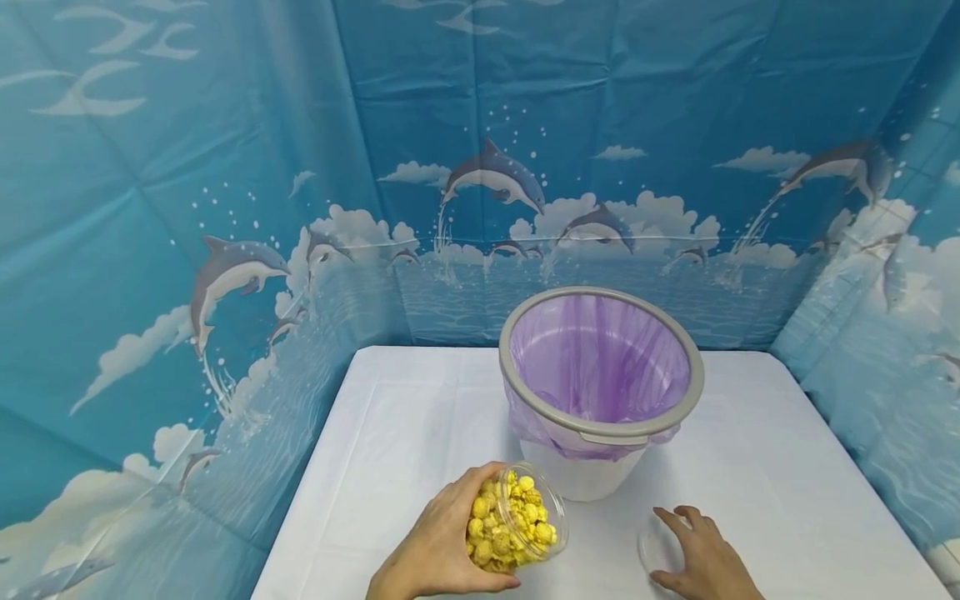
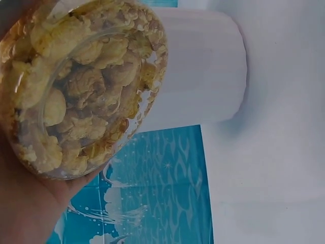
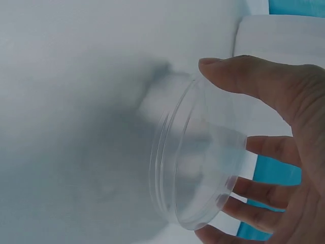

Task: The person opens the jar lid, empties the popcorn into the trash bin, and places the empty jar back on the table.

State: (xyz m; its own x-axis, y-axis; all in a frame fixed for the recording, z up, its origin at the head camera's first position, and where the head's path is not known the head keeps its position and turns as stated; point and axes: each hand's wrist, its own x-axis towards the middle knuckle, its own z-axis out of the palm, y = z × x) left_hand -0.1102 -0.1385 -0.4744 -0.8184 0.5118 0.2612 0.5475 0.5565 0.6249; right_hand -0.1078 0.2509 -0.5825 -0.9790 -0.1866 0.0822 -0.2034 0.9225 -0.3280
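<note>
In the head view my left hand grips a clear plastic jar full of yellow popcorn. The jar tilts with its uncovered mouth toward the right, low in front of the bin. The left wrist view shows the jar's round base, popcorn visible through it. My right hand holds a clear plastic lid by its edge, right of the jar. In the right wrist view the thumb and fingertips are spread round the lid's rim, just above or at the tabletop; contact with the table I cannot tell.
A white bin with a grey rim and a purple liner bag stands upright behind both hands. It rests on a white-covered table. Blue dolphin-print sheets hang behind the table and along both sides.
</note>
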